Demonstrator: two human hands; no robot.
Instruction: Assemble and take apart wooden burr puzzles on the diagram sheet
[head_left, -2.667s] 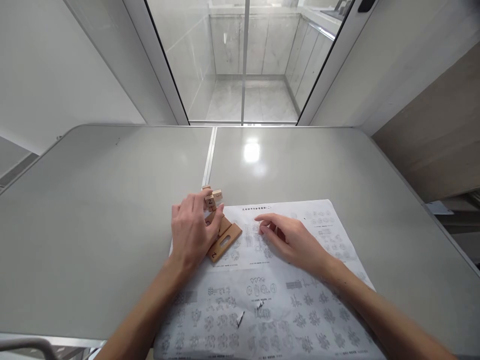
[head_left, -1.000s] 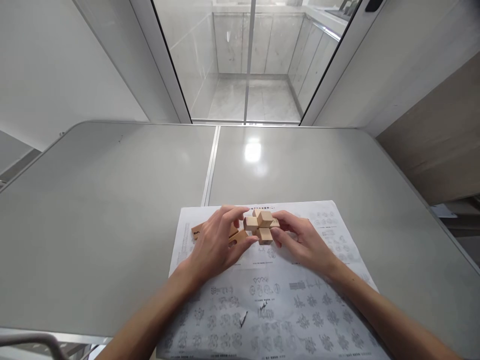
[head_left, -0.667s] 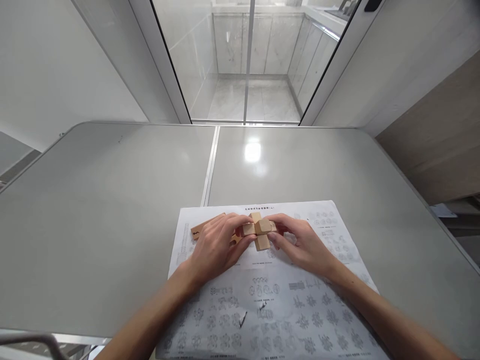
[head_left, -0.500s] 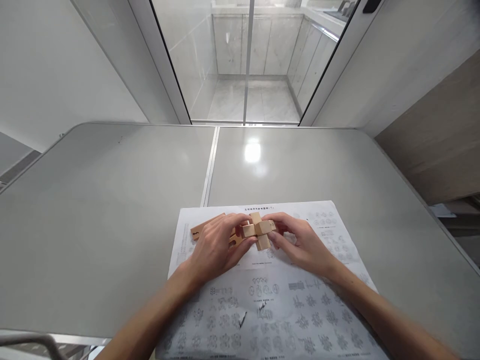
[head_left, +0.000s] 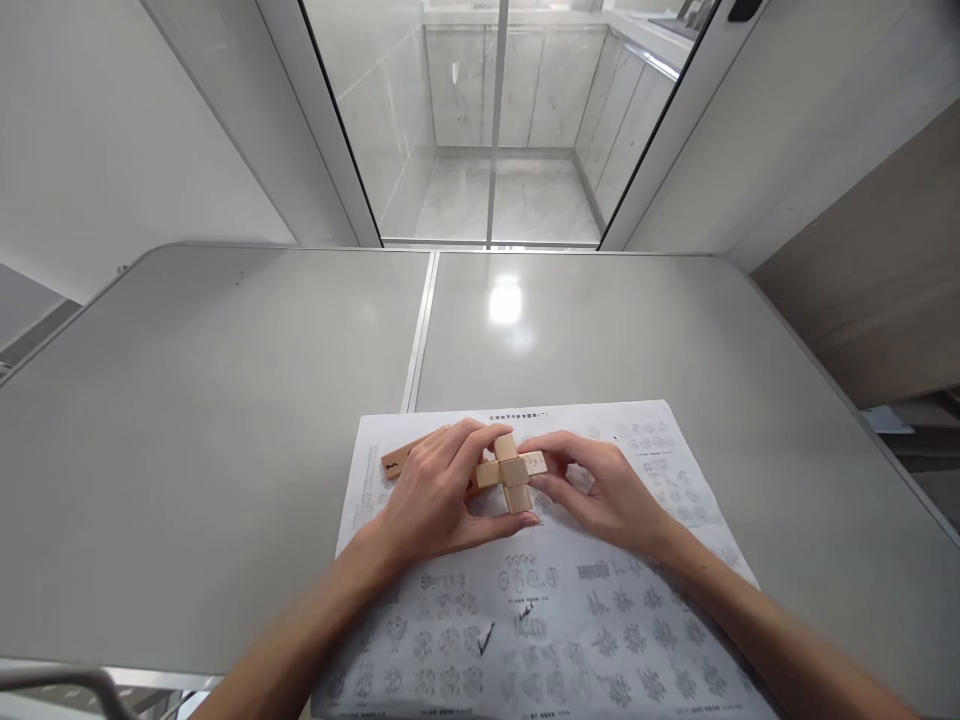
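A cross-shaped wooden burr puzzle (head_left: 513, 472), made of interlocked pale blocks, is held between both hands just above a printed sheet. My left hand (head_left: 439, 490) grips it from the left, fingers at its top block and thumb under its bottom block. From the other side, my right hand (head_left: 600, 488) pinches the right-hand block, which bears a small mark. Behind my left hand lies a wooden piece (head_left: 397, 462) with a dark mark on its end, partly covered by the fingers. More wood shows between that hand and the puzzle, mostly hidden.
The paper sheet (head_left: 547, 620) carries rows of small puzzle diagrams and has two small tears near its lower middle. It rests on a grey table (head_left: 225, 430) with a metal seam strip (head_left: 421, 335). Glass doors (head_left: 465, 120) stand beyond the table's far edge.
The puzzle has turned a little, so its front block faces me more squarely. My left thumb has moved from the left block down to the bottom block.
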